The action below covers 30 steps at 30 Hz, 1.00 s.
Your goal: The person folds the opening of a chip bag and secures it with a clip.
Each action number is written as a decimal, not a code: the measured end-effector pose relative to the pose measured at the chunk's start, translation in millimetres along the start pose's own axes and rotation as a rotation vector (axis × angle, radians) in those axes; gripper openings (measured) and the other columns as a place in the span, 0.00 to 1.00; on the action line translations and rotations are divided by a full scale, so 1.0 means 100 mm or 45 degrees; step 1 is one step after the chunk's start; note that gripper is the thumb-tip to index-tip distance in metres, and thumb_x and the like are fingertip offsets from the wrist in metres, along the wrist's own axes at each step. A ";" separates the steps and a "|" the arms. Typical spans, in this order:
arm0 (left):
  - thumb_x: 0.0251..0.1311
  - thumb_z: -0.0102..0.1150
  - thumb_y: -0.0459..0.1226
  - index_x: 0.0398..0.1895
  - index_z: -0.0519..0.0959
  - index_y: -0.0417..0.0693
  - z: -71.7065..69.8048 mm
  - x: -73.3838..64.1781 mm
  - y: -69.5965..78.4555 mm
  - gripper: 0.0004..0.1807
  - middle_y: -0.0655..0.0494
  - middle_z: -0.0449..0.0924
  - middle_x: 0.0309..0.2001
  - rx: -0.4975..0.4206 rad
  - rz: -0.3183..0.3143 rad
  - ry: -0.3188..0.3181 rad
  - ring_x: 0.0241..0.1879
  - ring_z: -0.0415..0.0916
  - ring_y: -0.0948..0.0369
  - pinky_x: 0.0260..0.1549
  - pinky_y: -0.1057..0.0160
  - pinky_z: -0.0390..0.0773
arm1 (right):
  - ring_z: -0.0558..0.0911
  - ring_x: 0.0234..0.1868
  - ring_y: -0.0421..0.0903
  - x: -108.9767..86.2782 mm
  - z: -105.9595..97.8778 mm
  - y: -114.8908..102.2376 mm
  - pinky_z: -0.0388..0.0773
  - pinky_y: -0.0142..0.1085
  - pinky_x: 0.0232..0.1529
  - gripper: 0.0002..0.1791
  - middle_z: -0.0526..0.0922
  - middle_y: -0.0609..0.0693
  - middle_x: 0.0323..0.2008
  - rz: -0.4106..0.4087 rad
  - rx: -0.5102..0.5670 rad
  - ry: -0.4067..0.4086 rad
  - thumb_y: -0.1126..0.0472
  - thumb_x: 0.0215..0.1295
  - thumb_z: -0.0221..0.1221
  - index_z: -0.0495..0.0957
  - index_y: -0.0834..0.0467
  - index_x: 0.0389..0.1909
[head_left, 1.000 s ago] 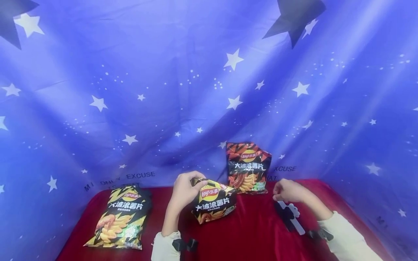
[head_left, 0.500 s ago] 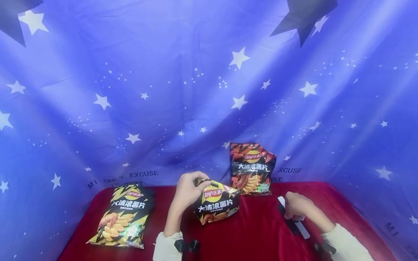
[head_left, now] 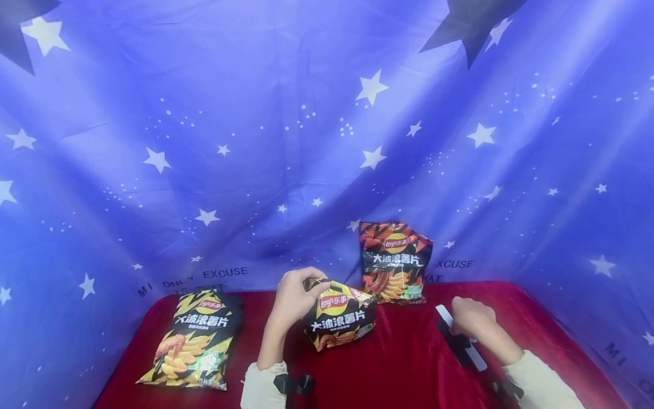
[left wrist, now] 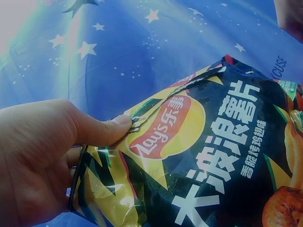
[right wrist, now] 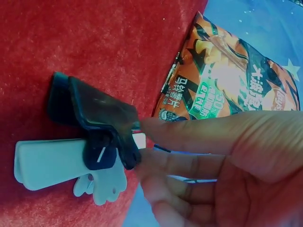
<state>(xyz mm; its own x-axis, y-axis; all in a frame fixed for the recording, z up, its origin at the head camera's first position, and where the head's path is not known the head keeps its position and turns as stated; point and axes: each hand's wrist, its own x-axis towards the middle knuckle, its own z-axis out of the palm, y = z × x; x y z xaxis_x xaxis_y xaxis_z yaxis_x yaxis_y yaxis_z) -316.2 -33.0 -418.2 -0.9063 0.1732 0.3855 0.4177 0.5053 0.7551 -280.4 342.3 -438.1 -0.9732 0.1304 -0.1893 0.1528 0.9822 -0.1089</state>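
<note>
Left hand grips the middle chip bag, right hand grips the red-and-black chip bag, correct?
Not quite: the right hand pinches a black clip, not the red-and-black chip bag, as the right wrist view shows. The left hand does grip the middle chip bag.

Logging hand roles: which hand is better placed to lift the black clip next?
Likely the right hand: its thumb and fingers pinch the black clip. The left hand is farther off and occupied, gripping the middle bag near its top.
</note>
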 end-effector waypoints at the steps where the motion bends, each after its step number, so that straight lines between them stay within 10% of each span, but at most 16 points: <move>1: 0.57 0.73 0.38 0.31 0.87 0.56 0.00 0.00 0.00 0.03 0.62 0.88 0.32 -0.002 -0.005 -0.002 0.33 0.78 0.65 0.39 0.60 0.76 | 0.80 0.27 0.53 0.00 0.00 0.00 0.77 0.53 0.26 0.15 0.82 0.56 0.25 -0.002 -0.008 0.000 0.63 0.41 0.74 0.76 0.58 0.22; 30: 0.57 0.73 0.38 0.31 0.87 0.56 0.00 0.02 -0.04 0.03 0.62 0.87 0.31 -0.023 -0.017 -0.002 0.31 0.76 0.65 0.37 0.61 0.76 | 0.83 0.14 0.45 -0.11 0.10 -0.10 0.81 0.38 0.21 0.24 0.79 0.53 0.19 0.001 0.284 -0.129 0.59 0.42 0.81 0.73 0.62 0.22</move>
<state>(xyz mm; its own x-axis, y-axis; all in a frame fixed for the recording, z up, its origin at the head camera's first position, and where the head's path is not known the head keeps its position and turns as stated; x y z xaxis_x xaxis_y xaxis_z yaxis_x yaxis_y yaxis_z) -319.4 -34.3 -420.7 -0.9118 0.1680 0.3747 0.4069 0.4925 0.7694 -269.9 329.5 -445.1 -0.9526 0.1062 -0.2850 0.1988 0.9266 -0.3192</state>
